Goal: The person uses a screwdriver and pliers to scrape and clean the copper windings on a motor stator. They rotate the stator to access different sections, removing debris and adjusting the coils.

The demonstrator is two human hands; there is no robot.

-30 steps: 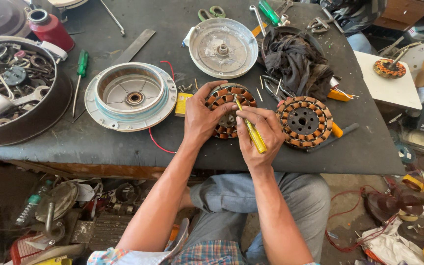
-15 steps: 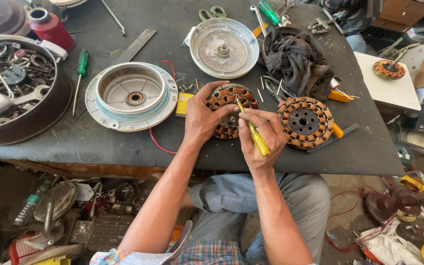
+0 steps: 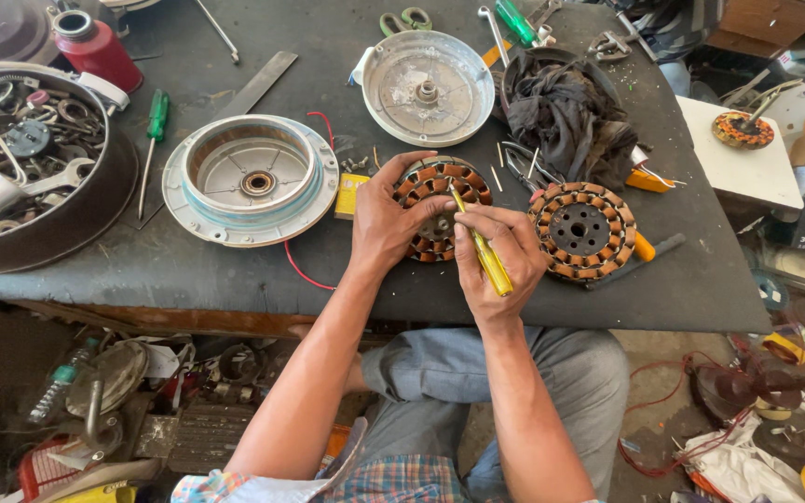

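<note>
1. Nearest the camera: person seated at the near edge of the dark grey bench point(image 3: 235, 279), knees in grey trousers, forearms reaching up onto it.
2. Right hand point(image 3: 500, 256), grip closed around a slim yellow-handled screwdriver point(image 3: 482, 251); its tip points up-left into the round copper-wound motor stator point(image 3: 440, 210).
3. Left hand point(image 3: 388, 219) lies over the left side of that stator, fingers curled along its rim, holding it flat on the bench, near the front edge at centre.
4. Just right of the right hand: second round copper-wound stator with a dark perforated hub point(image 3: 581, 230), apart from the first, lying flat.
5. Left of the left hand: pale round metal motor housing with a bearing in its middle point(image 3: 251, 179), open side up; a red wire point(image 3: 305, 270) runs from under it.
6. Far left: large dark round pan full of spanners and small metal parts point(image 3: 76, 224).
7. Farther back: silver round metal cover plate point(image 3: 428, 88), crumpled black rag point(image 3: 570, 116) to its right, green-handled screwdriver point(image 3: 155, 119), red cylindrical can point(image 3: 97, 51).
</note>
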